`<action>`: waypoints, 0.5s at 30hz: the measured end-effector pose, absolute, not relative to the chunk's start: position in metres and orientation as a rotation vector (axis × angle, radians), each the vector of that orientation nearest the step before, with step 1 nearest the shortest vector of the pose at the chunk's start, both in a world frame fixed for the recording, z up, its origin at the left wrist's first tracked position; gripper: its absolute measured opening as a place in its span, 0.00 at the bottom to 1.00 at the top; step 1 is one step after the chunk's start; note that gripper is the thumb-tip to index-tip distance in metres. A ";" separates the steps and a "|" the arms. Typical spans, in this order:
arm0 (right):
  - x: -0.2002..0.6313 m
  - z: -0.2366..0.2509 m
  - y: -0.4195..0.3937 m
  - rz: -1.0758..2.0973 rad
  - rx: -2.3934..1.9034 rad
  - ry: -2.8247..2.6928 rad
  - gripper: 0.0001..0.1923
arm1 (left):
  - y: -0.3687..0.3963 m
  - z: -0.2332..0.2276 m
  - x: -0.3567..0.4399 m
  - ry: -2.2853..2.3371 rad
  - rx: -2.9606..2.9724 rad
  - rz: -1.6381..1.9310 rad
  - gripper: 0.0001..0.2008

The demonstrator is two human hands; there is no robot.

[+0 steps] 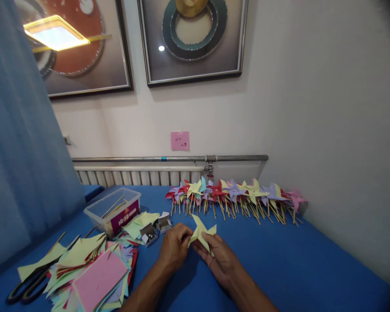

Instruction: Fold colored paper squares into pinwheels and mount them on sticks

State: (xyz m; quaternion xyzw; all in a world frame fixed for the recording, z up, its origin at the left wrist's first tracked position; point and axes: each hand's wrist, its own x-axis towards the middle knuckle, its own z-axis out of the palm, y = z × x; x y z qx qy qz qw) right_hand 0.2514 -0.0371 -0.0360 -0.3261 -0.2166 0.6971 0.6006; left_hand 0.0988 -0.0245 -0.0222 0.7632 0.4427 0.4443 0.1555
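i see both hands low over the blue table, holding a yellow paper pinwheel. my left hand pinches its left edge with fingertips pressed together; my right hand cups it from below, fingers curled. a row of finished pinwheels lies behind, paper sheets to the left.
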 end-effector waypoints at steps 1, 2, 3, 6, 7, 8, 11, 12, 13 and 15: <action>0.252 -0.036 -0.037 1.617 -0.754 -0.501 0.15 | -0.025 -0.022 0.099 1.281 2.184 1.258 0.09; 0.252 -0.036 -0.037 1.617 -0.754 -0.502 0.14 | -0.025 -0.021 0.099 1.295 2.181 1.243 0.09; 0.252 -0.037 -0.037 1.617 -0.754 -0.504 0.14 | -0.025 -0.021 0.099 1.307 2.177 1.232 0.08; 0.251 -0.038 -0.037 1.623 -0.743 -0.509 0.14 | -0.026 -0.022 0.100 1.319 2.154 1.221 0.07; 0.251 -0.038 -0.038 1.627 -0.737 -0.506 0.14 | -0.026 -0.022 0.100 1.318 2.145 1.222 0.07; 0.251 -0.037 -0.038 1.631 -0.731 -0.504 0.15 | -0.027 -0.023 0.100 1.315 2.133 1.224 0.06; 0.252 -0.035 -0.040 1.629 -0.743 -0.497 0.15 | -0.026 -0.022 0.099 1.314 2.039 1.229 0.06; 0.252 -0.034 -0.040 1.621 -0.757 -0.498 0.16 | -0.025 -0.021 0.097 1.312 1.979 1.235 0.06; 0.252 -0.033 -0.040 1.607 -0.775 -0.499 0.16 | -0.023 -0.019 0.094 1.309 1.905 1.249 0.07; 0.253 -0.033 -0.039 1.556 -0.831 -0.513 0.17 | -0.018 -0.015 0.086 1.295 1.740 1.308 0.08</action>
